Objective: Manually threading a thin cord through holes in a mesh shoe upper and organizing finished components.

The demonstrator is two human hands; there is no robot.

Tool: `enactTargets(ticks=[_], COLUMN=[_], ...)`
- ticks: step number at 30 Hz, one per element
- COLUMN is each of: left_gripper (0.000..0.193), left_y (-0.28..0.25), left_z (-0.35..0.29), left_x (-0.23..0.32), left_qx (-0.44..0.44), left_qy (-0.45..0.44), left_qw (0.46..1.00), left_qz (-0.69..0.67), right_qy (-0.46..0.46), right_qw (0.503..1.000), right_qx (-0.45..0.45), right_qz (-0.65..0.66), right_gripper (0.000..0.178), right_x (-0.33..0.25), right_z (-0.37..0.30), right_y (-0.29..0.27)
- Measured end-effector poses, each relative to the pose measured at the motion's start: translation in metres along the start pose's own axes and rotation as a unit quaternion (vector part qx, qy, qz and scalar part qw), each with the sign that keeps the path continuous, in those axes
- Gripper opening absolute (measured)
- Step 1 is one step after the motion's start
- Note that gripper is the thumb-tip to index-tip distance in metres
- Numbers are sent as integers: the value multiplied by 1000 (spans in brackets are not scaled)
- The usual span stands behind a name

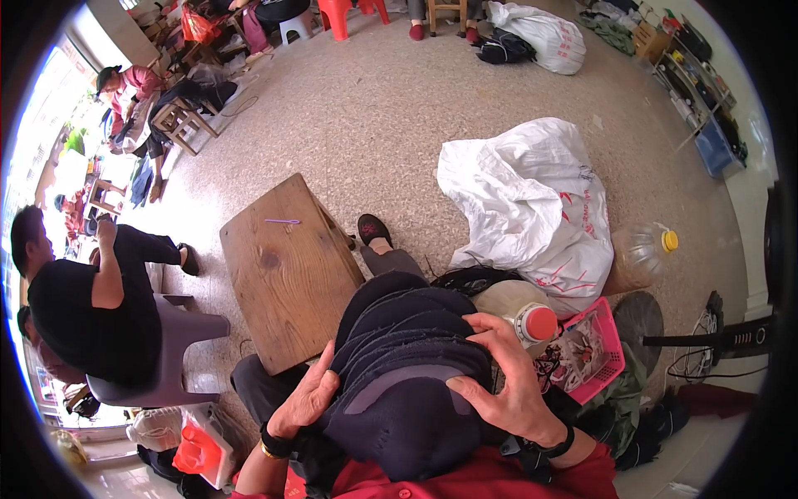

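Observation:
A stack of nested dark navy caps (407,333) lies across my lap, their curved brims fanned one behind another and pointing away from me. The nearest cap (416,428) shows its rounded crown and a greyish band along its edge. My left hand (307,397) grips the left side of the stack, with its fingers partly hidden beneath the cloth. On the right, my right hand (509,382) holds the stack's edge, its thumb on the nearest cap and its fingers around the brims farther up.
A wooden table (287,283) bearing a thin purple stick (283,221) stands ahead left. White sacking (532,191), a red-capped jug (536,323), a yellow-capped bottle (644,254) and a pink basket (611,353) crowd the right. A person (96,308) sits on a grey plastic stool (179,341) at left.

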State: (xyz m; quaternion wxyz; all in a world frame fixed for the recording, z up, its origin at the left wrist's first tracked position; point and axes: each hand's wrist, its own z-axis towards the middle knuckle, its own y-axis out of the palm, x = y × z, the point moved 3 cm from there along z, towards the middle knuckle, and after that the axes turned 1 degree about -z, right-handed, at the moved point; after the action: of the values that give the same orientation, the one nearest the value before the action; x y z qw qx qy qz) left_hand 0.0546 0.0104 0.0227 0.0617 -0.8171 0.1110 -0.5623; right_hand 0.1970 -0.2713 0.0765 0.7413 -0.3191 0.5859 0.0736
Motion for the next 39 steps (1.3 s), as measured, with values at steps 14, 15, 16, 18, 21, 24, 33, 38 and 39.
enactTargets(ticks=[14,15,16,18,21,24,33,38,39], left_gripper=[78,78,80,82,85,88,87,90,90], left_y=[-6,-5,-4,-5,-5,-2,-7,-2,-3], left_z=[1,3,5,4,0,5,-9,-1,-2], left_x=[-23,-25,-26,-22,-11,8,-23,0,-2], left_qx=[1,2,20,37,3,4,14,9,9], left_qy=[8,7,34,60,1,5,-87,-45,-45], left_qw=[998,998,999,997,1000,1000,996,997,997], left_qz=[-60,-59,-33,-6,-8,-22,-11,-59,-57], right_qy=[-18,-5,-5,36,32,80,12,77,79], right_qw=[996,996,996,992,994,989,999,984,982], right_qx=[-26,-23,-23,22,35,-32,45,16,11], right_qz=[82,83,83,119,99,122,1,159,171], right_gripper=[54,55,55,48,52,67,92,87,83], right_x=[11,13,14,16,19,30,27,33,31], right_z=[12,13,12,11,9,2,10,10,10], right_y=[8,8,9,8,9,10,2,9,9])
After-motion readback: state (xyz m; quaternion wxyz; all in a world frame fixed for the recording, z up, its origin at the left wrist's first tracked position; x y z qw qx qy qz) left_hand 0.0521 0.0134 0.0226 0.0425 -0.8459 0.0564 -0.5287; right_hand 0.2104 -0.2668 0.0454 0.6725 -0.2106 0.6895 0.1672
